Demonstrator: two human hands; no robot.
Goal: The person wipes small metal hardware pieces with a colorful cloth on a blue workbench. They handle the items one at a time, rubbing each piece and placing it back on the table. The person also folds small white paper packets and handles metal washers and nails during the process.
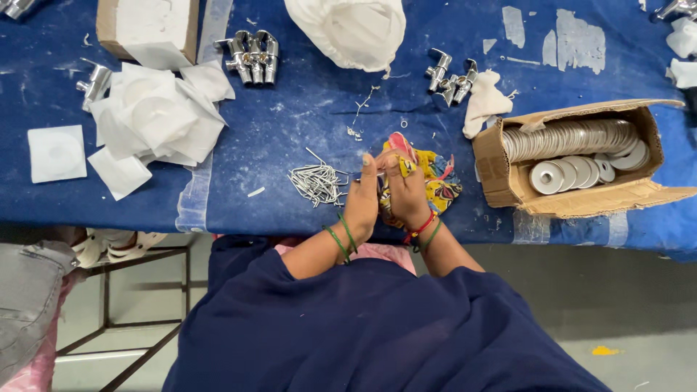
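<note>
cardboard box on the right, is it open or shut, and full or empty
Open and partly full. The cardboard box lies with its flaps spread, showing a row of metal discs stacked on edge and several lying flat.

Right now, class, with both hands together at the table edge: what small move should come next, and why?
Probably the left hand reaches to the pile of metal pins just beside it, since both hands, the right hand too, meet over the colourful cloth.
</note>
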